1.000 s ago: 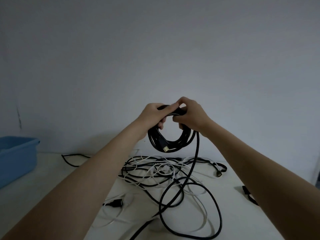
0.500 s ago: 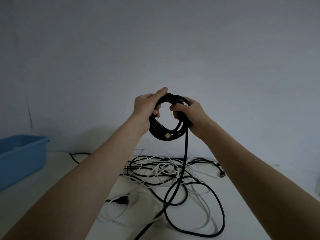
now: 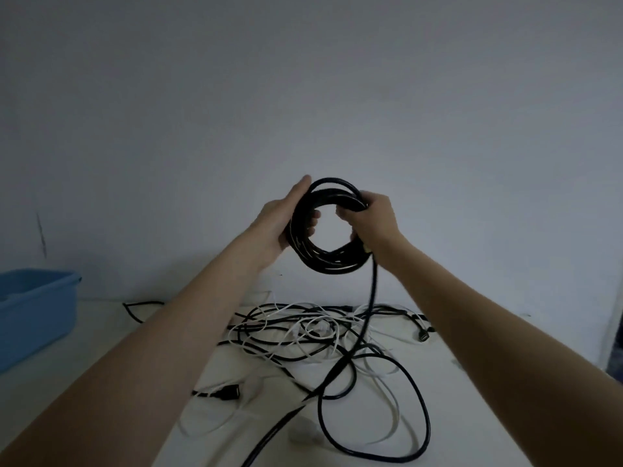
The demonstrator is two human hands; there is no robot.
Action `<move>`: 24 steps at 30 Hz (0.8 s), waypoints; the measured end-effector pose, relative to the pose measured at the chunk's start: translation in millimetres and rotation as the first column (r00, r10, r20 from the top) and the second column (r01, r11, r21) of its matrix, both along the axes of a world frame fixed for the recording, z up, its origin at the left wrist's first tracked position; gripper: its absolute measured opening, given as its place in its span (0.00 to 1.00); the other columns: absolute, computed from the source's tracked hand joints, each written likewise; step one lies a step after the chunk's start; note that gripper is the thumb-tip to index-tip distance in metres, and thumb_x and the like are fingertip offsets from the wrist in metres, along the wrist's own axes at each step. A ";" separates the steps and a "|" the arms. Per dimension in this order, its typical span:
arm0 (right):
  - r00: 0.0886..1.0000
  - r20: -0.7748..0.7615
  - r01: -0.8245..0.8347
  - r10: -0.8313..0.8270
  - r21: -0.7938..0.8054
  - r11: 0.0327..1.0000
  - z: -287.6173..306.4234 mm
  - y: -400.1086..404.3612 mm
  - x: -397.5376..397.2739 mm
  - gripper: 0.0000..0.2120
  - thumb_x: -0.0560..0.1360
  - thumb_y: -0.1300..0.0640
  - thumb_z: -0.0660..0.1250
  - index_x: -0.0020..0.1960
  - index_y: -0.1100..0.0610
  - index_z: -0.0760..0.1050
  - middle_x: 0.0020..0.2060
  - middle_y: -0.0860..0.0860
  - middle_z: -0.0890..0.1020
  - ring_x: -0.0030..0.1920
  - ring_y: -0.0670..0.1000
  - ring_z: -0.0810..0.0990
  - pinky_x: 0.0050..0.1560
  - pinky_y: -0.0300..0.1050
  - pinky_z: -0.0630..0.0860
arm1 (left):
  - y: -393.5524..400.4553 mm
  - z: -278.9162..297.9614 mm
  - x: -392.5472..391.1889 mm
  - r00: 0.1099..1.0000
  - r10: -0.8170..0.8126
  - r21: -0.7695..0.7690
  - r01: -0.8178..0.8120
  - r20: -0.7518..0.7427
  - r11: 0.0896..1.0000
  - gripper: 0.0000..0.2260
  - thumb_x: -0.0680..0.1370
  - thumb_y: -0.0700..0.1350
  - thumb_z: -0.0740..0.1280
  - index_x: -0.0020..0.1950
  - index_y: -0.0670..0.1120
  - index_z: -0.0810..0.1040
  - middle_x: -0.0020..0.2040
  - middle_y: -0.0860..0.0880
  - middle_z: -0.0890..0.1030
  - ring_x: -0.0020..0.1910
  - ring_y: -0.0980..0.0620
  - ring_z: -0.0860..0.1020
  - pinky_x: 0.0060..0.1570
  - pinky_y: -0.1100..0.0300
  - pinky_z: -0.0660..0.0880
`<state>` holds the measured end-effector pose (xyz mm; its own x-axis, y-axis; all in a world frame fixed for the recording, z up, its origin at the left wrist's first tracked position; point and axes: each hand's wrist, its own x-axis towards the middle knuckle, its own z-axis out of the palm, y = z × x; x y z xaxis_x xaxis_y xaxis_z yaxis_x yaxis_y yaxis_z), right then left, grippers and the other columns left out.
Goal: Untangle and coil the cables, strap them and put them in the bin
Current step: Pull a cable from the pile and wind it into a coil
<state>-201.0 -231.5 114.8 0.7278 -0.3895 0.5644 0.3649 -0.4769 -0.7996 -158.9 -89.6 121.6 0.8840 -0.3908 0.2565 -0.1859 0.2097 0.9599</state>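
Observation:
I hold a round coil of black cable (image 3: 328, 262) up in front of the wall, above the table. My left hand (image 3: 281, 219) grips its left side, thumb up along the rim. My right hand (image 3: 372, 219) grips its right side. The uncoiled tail of the black cable (image 3: 372, 298) hangs from under my right hand down into a tangle of black and white cables (image 3: 313, 335) on the white table (image 3: 101, 358). One wide black loop (image 3: 414, 389) lies on the table near me. The blue bin (image 3: 33, 308) stands at the left edge.
A black plug (image 3: 229, 392) lies at the left of the tangle, and another connector (image 3: 423, 337) at its far right. A loose black cable end (image 3: 135, 310) lies near the wall beside the bin. The grey wall closes off the back of the table.
My hands moved apart from the coil's top to its left and right sides and rose slightly. The coil turned to face me and gained a loop; the hanging tail shifted right.

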 end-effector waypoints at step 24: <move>0.872 0.013 -0.470 0.490 0.302 0.829 10.4 -17.6 -24.4 0.08 0.73 0.67 0.67 0.53 0.63 0.75 0.33 0.54 0.74 0.31 0.49 0.75 0.37 0.42 0.76 | -13.9 8.0 -8.9 0.995 -0.100 -0.221 0.097 0.000 0.971 0.11 0.75 0.48 0.69 0.37 0.46 0.73 0.27 0.53 0.65 0.22 0.58 0.64 0.33 0.63 0.69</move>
<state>-225.4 -249.1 125.3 0.8949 -0.1185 0.4303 0.4332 -0.0015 -0.9013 -167.9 -103.4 129.7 0.8473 -0.4111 0.3363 -0.1433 0.4328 0.8900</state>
